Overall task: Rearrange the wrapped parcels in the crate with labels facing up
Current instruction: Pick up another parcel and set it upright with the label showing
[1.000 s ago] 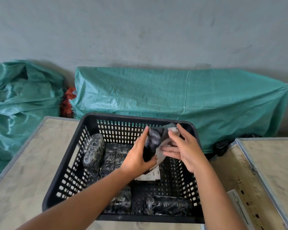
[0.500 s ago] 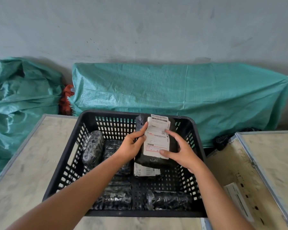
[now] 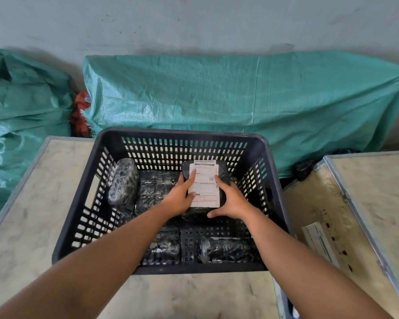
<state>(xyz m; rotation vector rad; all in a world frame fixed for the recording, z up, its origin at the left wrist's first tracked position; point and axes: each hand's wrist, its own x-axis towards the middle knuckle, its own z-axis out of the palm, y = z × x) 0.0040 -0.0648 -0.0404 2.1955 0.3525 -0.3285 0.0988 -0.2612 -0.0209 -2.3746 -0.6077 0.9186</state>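
A black slatted plastic crate (image 3: 81, 199) stands on a pale table. Inside lie several parcels wrapped in black film. One parcel (image 3: 224, 171) lies toward the back right of the crate with its white shipping label (image 3: 205, 178) facing up. My left hand (image 3: 179, 199) grips its left edge, thumb on the label. My right hand (image 3: 230, 200) grips its right and near edge. Another parcel (image 3: 123, 181) leans upright against the left wall, one (image 3: 157, 187) lies flat beside it, and two more (image 3: 164, 246) (image 3: 226, 248) lie along the near wall.
The table (image 3: 28, 226) holds the crate. A second wooden surface with a metal edge (image 3: 355, 215) and a white strip (image 3: 318, 242) sits to the right. Green woven sacks (image 3: 217, 93) (image 3: 25, 111) lie behind, against a grey wall.
Both hands turned the parcel over so its label faces up, then lowered it from above the rim down into the back right of the crate.
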